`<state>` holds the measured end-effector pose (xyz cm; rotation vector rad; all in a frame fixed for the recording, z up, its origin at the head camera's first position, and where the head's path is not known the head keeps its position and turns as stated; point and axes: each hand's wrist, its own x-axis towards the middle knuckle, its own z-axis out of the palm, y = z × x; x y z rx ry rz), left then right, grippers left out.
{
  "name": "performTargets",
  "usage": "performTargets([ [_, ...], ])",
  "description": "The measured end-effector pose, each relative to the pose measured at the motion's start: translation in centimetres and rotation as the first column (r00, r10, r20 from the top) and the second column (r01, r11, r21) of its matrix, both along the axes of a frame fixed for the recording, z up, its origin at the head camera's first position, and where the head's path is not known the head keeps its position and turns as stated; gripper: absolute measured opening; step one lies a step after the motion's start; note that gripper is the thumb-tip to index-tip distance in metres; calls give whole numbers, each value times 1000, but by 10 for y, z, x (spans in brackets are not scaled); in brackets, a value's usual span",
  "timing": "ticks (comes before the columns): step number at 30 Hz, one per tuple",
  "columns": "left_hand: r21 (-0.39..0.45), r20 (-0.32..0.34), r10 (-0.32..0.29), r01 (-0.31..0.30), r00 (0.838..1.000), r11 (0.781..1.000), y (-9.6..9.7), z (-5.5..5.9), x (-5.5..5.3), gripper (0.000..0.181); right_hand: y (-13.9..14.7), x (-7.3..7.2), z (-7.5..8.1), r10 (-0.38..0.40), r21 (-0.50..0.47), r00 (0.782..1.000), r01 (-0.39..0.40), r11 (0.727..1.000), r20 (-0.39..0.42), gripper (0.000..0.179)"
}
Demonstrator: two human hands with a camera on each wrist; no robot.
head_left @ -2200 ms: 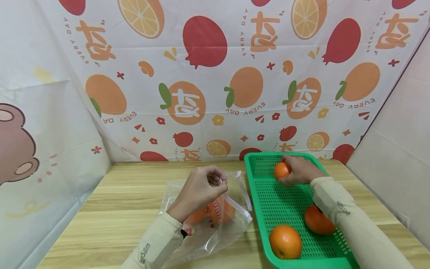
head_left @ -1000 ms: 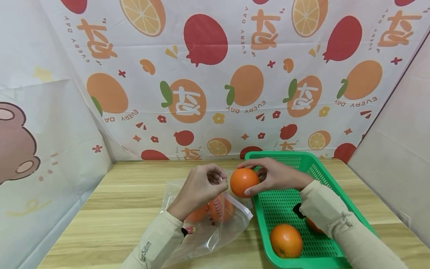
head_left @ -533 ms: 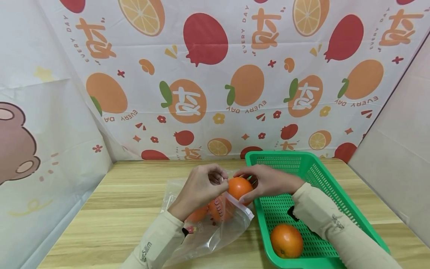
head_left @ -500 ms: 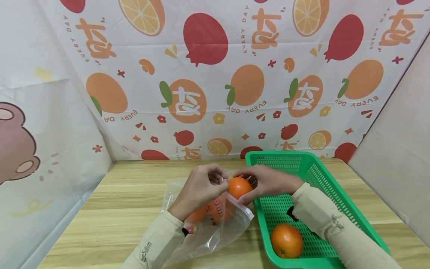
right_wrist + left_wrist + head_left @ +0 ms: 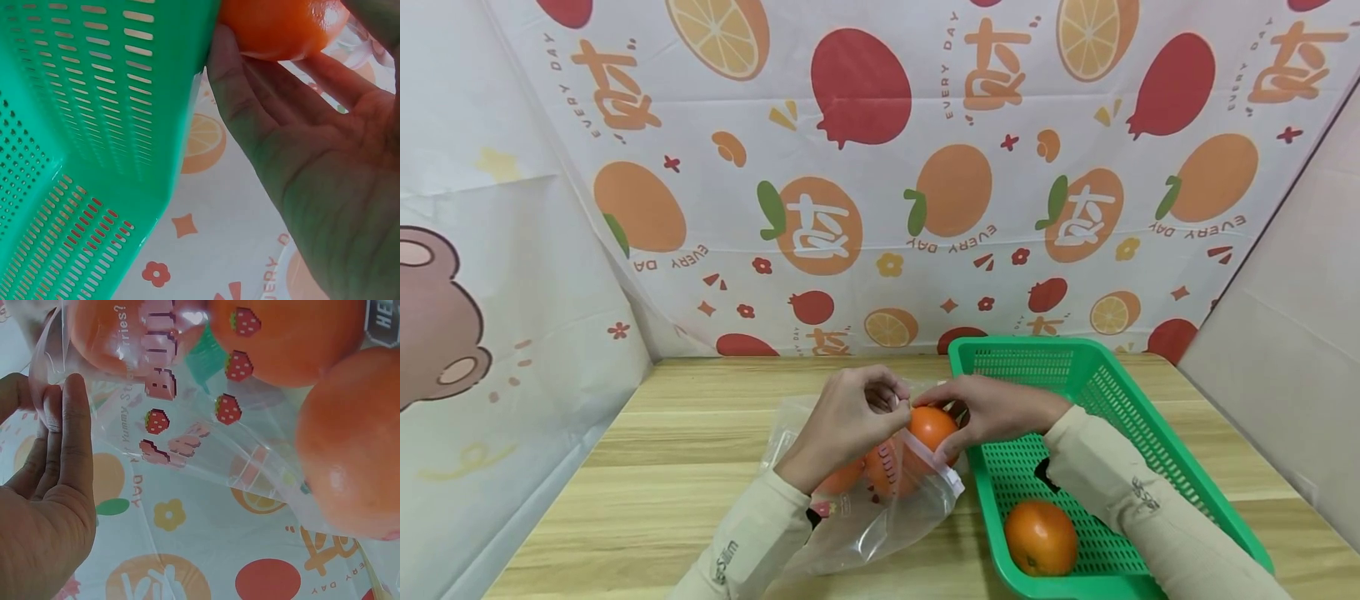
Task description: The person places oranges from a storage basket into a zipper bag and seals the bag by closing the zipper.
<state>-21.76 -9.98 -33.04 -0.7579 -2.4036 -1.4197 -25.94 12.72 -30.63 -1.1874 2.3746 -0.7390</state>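
A round, glossy orange fruit (image 5: 934,427) sits just right of the lower centre of the head view, at the mouth of a clear plastic zip bag (image 5: 874,533), its lower left partly behind the pale zip strip. The person's right hand (image 5: 992,410) grips it, fingers over the top and thumb at the near side. The left hand (image 5: 852,425) pinches the bag's upper edge between thumb and fingers, just left of that fruit. More orange fruits (image 5: 841,478) show through the printed plastic below the left hand. A white slider (image 5: 953,481) sits at the strip's right end. At lower right stands a green perforated plastic basket (image 5: 991,533) with another orange fruit (image 5: 1040,537) near its bottom left corner. Beneath lies a pale wood-grain table (image 5: 662,450); a white fruit-printed cloth (image 5: 880,200) fills the upper frame.
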Motion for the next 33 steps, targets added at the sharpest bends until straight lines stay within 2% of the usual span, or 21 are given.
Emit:
performTargets([
  [9, 1, -5, -4, 4, 1000, 1000, 1, 1, 1, 6, 1, -1, -2, 45, -11, 999, -45, 999, 23, 67],
  [16, 0, 1, 0, 0, 1000, 1000, 3, 2, 2, 7, 4, 1, 0, 48, -32, 990, -44, 999, 136, 66],
  [29, -12, -4, 10, -10, 1000, 1000, 10, 5, 13, 7, 6, 8, 2, 74, 25, 993, -77, 997, 94, 63],
  [33, -9, -5, 9, -9, 1000, 1000, 12, 5, 17, 6, 7, 10, 3, 97, 29, 989, -101, 994, 109, 59],
])
